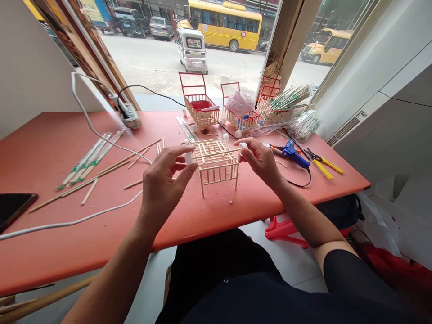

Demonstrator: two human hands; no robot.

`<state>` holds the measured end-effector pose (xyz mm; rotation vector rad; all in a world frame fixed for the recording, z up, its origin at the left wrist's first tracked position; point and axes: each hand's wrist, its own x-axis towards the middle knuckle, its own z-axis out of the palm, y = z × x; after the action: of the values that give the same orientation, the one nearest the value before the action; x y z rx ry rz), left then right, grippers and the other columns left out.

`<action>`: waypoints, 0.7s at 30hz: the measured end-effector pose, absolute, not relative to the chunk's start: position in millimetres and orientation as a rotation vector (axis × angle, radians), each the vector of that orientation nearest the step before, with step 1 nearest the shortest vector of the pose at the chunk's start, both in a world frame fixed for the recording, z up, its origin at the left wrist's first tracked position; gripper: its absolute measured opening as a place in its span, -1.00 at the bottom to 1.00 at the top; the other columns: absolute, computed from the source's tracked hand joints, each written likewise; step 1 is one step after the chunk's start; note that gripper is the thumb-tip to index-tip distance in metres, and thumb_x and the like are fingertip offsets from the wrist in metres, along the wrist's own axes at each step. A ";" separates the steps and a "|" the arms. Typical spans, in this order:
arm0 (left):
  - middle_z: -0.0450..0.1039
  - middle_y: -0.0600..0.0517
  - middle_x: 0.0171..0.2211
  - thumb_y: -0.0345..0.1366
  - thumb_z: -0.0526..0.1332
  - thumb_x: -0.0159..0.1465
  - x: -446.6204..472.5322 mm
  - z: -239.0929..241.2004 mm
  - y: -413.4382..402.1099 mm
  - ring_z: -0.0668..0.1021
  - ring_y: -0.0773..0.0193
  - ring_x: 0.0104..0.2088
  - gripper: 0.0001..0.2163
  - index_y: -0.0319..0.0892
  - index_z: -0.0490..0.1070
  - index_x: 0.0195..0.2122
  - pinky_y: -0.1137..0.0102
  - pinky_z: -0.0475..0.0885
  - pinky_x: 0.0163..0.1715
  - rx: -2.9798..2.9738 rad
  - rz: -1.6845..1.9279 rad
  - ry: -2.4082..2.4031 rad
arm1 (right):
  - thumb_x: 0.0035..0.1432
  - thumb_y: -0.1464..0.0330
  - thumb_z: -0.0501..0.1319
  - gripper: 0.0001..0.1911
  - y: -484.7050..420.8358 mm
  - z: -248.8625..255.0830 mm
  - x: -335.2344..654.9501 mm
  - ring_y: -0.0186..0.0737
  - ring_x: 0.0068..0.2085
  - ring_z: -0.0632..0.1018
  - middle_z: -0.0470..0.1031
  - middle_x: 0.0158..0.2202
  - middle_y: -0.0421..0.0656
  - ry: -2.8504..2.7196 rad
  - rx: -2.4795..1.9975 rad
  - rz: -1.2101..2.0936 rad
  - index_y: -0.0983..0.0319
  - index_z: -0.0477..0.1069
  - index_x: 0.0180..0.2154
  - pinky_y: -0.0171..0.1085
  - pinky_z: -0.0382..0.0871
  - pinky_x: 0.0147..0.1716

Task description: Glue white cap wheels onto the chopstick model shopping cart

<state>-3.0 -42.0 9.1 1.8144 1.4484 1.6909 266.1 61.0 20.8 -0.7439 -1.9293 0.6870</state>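
A thin wooden axle stick (218,154) with a white cap wheel at each end spans between my two hands, over a small cart frame (219,169) of wooden sticks. My left hand (167,173) has its thumb and fingers about the left white wheel (188,157). At the other end, my right hand (260,161) pinches the right white wheel (242,146). The frame stands upside down on the table, slatted base upward. Another white wheel (226,138) shows at its far side. Whether the held axle touches the frame I cannot tell.
On the orange table (114,225) lie loose sticks (114,167), wrapped chopsticks (91,159), a phone (15,209) and a white cable (84,220). Right are a blue glue gun (294,155) and yellow-handled pliers (324,163). Red-trimmed carts (202,114) stand behind.
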 end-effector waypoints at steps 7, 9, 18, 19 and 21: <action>0.73 -0.01 0.13 -0.16 0.38 0.51 -1.5 17.6 -40.5 0.75 0.16 -0.06 -0.78 0.08 0.70 0.14 0.30 0.74 -0.10 2.136 1.663 1.526 | 0.47 -0.30 0.25 -0.30 62.1 20.7 266.7 -0.29 -0.37 0.58 0.66 -0.39 -0.23 -1.926 -0.764 0.685 0.20 0.67 0.03 -0.29 0.43 -0.26; 0.73 -0.01 0.14 -0.18 0.36 0.52 -1.4 16.8 -39.8 0.75 0.17 -0.14 -0.77 0.09 0.69 0.16 0.27 0.75 -0.07 2.196 1.635 1.568 | 0.48 -0.30 0.25 -0.30 62.5 20.2 266.8 -0.29 -0.38 0.57 0.66 -0.40 -0.23 -1.925 -0.762 0.677 0.21 0.67 0.03 -0.29 0.42 -0.28; 0.73 -0.04 0.12 -0.26 0.29 0.58 2.4 14.7 -38.5 0.75 0.06 0.15 -0.77 0.09 0.67 0.17 0.20 0.73 0.16 2.336 1.682 1.508 | 0.48 -0.30 0.24 -0.29 62.6 20.0 267.8 -0.30 -0.38 0.55 0.65 -0.39 -0.23 -1.935 -0.770 0.676 0.20 0.67 0.05 -0.29 0.42 -0.28; 0.73 -0.04 0.12 -0.27 0.29 0.58 2.7 14.9 -38.3 0.76 0.07 0.14 -0.78 0.09 0.67 0.16 0.21 0.73 0.15 2.344 1.687 1.507 | 0.48 -0.30 0.24 -0.29 62.5 20.1 267.9 -0.30 -0.38 0.55 0.65 -0.39 -0.23 -1.935 -0.770 0.678 0.20 0.67 0.05 -0.29 0.42 -0.28; 0.73 -0.03 0.12 -0.28 0.29 0.58 3.1 14.5 -38.8 0.76 0.09 0.14 -0.77 0.09 0.67 0.17 0.22 0.72 0.15 2.365 1.707 1.504 | 0.48 -0.29 0.25 -0.30 62.3 20.2 267.9 -0.30 -0.38 0.56 0.65 -0.39 -0.23 -1.931 -0.768 0.681 0.21 0.67 0.05 -0.29 0.42 -0.28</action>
<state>3.1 -38.8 14.5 2.3652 1.5038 1.7069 267.9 62.3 20.2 -0.7680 -1.9306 0.6805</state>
